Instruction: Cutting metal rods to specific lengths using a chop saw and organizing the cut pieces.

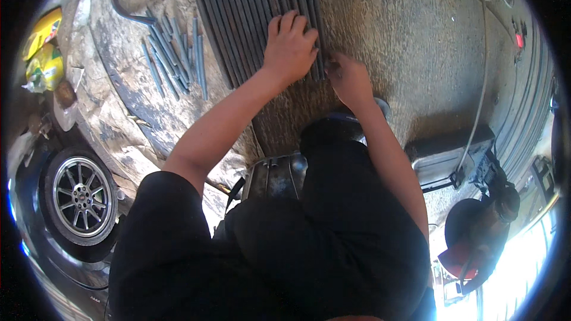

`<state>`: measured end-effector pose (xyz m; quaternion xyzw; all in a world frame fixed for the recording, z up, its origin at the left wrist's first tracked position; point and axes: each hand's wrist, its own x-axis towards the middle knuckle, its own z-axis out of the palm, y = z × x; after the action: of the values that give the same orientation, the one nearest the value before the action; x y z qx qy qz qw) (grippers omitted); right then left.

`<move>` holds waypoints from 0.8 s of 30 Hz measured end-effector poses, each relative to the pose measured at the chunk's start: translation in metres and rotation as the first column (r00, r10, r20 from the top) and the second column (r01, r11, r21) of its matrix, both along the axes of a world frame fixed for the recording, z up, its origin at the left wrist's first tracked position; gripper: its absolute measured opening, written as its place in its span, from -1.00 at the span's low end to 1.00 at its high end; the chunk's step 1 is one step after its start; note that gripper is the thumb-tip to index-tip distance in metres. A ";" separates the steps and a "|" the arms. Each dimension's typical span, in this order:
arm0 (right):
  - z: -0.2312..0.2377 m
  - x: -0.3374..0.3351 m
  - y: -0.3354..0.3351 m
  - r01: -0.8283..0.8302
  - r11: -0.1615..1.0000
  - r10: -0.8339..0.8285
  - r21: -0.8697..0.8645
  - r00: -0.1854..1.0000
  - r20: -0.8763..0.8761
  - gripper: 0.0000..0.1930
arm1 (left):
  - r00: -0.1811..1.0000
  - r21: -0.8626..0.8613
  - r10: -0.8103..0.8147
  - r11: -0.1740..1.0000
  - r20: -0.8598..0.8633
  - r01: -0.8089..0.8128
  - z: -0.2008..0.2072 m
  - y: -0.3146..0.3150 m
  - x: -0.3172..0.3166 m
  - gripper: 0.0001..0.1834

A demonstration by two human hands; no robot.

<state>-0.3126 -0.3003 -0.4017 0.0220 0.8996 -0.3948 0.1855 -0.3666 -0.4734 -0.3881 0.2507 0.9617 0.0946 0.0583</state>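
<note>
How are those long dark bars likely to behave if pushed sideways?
The long dark bars look straight, so probably stiff. They lie closely side by side, so pushing one may shift its neighbours. Their metallic look suggests some weight.

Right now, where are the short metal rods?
In the head view's upper left, the short metal rods lie in a loose cluster left of the long bars under the left hand.
</note>
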 end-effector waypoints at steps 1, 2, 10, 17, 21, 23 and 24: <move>0.002 0.002 0.005 -0.016 1.000 0.017 0.020 0.999 -0.031 -0.67 | 1.000 0.024 -0.009 1.000 -0.008 0.010 -0.001 0.006 -0.002 -0.58; 0.003 0.003 0.009 0.001 1.000 0.000 0.027 0.999 -0.041 -0.67 | 1.000 0.052 -0.021 0.998 -0.015 0.021 -0.002 0.013 -0.004 -0.58; 0.002 -0.004 0.120 0.284 0.941 -0.284 0.187 0.959 -0.027 -0.70 | 0.999 -0.007 -0.040 0.999 0.036 0.041 0.009 0.008 -0.024 -0.62; 0.018 -0.004 0.235 0.506 0.775 -0.334 0.378 0.836 -0.434 -0.74 | 0.999 -0.094 -0.003 0.996 0.032 0.006 0.002 0.015 -0.019 -0.59; 0.021 -0.004 0.250 0.550 0.746 -0.426 0.377 0.828 -0.364 -0.76 | 0.992 -0.053 0.078 0.996 0.103 -0.073 0.007 0.015 -0.020 -0.57; 0.026 0.000 0.225 0.469 0.846 -0.422 0.254 0.880 -0.219 -0.76 | 0.995 0.016 0.068 0.997 0.076 -0.070 0.007 0.016 -0.022 -0.54; 0.034 0.002 0.197 0.402 0.905 -0.393 0.141 0.915 -0.087 -0.76 | 0.995 0.005 0.058 0.998 0.083 -0.058 0.006 0.012 -0.024 -0.53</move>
<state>-0.3105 -0.1034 -0.3676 0.2079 0.9092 -0.3534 0.0731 -0.3902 -0.4610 -0.3818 0.2188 0.9650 0.1099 0.0943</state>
